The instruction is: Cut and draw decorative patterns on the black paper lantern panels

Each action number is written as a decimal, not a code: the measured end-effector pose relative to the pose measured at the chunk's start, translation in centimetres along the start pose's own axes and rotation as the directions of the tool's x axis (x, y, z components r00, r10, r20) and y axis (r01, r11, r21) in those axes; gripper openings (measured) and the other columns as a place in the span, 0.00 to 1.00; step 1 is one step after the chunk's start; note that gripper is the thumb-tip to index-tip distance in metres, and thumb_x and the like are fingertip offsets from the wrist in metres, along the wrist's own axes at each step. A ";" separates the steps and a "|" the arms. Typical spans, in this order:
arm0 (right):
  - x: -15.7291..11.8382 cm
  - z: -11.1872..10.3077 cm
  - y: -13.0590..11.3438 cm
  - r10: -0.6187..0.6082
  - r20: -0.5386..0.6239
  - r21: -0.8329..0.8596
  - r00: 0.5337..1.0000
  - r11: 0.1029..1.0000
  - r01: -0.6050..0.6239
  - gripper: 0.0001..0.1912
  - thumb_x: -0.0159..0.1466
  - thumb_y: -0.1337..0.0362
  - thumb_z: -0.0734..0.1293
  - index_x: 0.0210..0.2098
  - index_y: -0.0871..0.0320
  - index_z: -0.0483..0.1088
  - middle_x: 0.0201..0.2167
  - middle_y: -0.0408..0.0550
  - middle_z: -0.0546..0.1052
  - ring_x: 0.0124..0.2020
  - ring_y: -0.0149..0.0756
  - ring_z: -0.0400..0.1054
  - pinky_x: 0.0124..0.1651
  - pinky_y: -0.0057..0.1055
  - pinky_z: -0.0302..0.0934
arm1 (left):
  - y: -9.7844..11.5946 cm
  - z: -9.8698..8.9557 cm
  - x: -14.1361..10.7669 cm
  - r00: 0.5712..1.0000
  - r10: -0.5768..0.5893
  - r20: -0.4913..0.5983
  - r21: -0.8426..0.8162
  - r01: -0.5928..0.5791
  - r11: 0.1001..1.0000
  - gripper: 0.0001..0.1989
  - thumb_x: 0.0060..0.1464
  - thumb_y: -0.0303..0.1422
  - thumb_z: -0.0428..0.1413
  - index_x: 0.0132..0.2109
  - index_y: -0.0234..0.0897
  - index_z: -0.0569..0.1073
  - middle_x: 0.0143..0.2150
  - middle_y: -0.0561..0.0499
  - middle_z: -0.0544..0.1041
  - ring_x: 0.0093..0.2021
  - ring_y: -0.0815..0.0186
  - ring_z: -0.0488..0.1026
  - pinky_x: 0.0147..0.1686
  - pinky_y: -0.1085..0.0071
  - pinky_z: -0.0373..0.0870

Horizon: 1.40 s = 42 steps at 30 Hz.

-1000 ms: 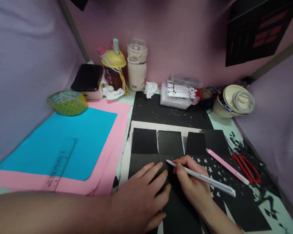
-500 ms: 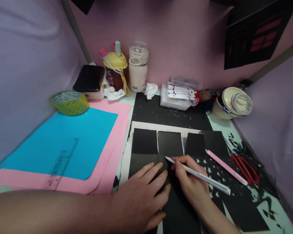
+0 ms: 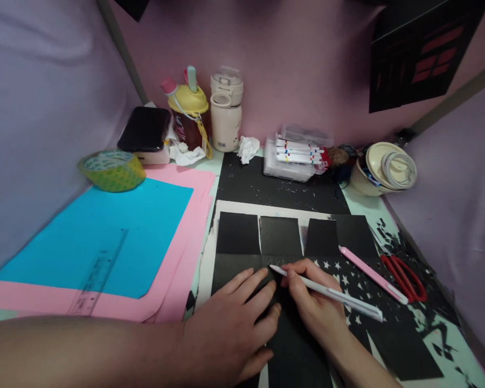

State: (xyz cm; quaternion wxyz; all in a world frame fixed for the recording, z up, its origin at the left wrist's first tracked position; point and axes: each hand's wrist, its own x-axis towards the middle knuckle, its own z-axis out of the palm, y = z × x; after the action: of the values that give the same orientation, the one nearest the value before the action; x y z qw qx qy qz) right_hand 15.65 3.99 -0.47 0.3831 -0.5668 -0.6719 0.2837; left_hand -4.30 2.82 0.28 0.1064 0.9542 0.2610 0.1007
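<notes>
My left hand lies flat with fingers spread on a sheet of black paper, pressing it down. In my right hand is a slim white pen, gripped near its tip between thumb and fingers. The tip points left and rests on or just over the black paper, beside the left fingertips. Faint light zigzag marks show just above the tip. The paper's upper edge has several black flaps with gaps between them. Right of my right hand, star-shaped cut-outs show in the black paper.
A pink pen-shaped tool and red-handled scissors lie at right among black scraps. At left are blue paper, a clear ruler and a tape roll. Behind stand a cream bottle and boxed markers.
The pen tip has shifted slightly left and down across the black paper. Faint zigzag marks now show above it. My left hand stays in place, and the view has shifted slightly.
</notes>
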 end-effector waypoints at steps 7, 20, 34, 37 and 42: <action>-0.1 0.0 -0.1 -0.043 -0.005 -0.007 0.999 0.999 0.043 0.09 0.65 0.66 0.63 0.29 0.55 0.71 0.23 0.38 0.74 0.24 0.26 0.69 0.29 0.21 0.61 | 0.0 0.1 -0.1 1.000 -0.001 0.003 -0.014 0.001 1.000 0.26 0.62 0.46 0.49 0.60 0.33 0.65 0.63 0.35 0.63 0.66 0.44 0.55 0.62 0.48 0.53; -0.1 0.1 -0.3 -0.012 -0.051 -0.034 0.999 0.999 0.010 0.10 0.64 0.67 0.62 0.26 0.56 0.67 0.21 0.38 0.71 0.21 0.26 0.65 0.26 0.22 0.59 | 0.0 -0.1 0.0 1.000 0.000 0.021 -0.017 0.000 1.000 0.26 0.63 0.46 0.48 0.60 0.33 0.65 0.64 0.35 0.61 0.65 0.45 0.55 0.63 0.48 0.53; -0.5 -0.7 0.1 -0.074 -0.255 0.021 0.964 0.996 0.082 0.05 0.63 0.69 0.64 0.36 0.55 0.72 0.28 0.42 0.74 0.29 0.31 0.69 0.32 0.27 0.64 | 0.2 -0.2 -0.1 1.000 -0.019 0.002 -0.023 0.019 1.000 0.25 0.61 0.44 0.51 0.60 0.34 0.66 0.62 0.35 0.63 0.63 0.45 0.58 0.61 0.47 0.55; -0.4 -0.8 0.0 -0.041 -0.311 -0.007 0.950 0.999 0.041 0.04 0.62 0.68 0.66 0.37 0.55 0.71 0.30 0.43 0.75 0.31 0.32 0.70 0.35 0.28 0.65 | 0.2 -0.3 -0.2 1.000 -0.023 -0.013 -0.017 0.023 1.000 0.25 0.60 0.44 0.52 0.59 0.34 0.66 0.61 0.35 0.64 0.61 0.45 0.60 0.60 0.47 0.57; -0.5 -0.8 -0.2 -0.025 -0.217 -0.004 0.976 1.000 0.025 0.04 0.64 0.66 0.64 0.33 0.56 0.70 0.24 0.40 0.74 0.26 0.30 0.68 0.31 0.26 0.63 | 0.3 -0.2 -0.2 0.999 -0.030 -0.034 -0.029 0.029 0.999 0.25 0.58 0.43 0.55 0.59 0.35 0.66 0.59 0.36 0.65 0.59 0.47 0.62 0.59 0.47 0.58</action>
State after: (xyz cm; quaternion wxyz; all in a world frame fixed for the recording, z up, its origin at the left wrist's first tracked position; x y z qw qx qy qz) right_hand 16.25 3.42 0.07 0.4573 -0.5860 -0.6335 0.2149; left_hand -4.42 2.52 0.54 0.1169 0.9468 0.2752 0.1194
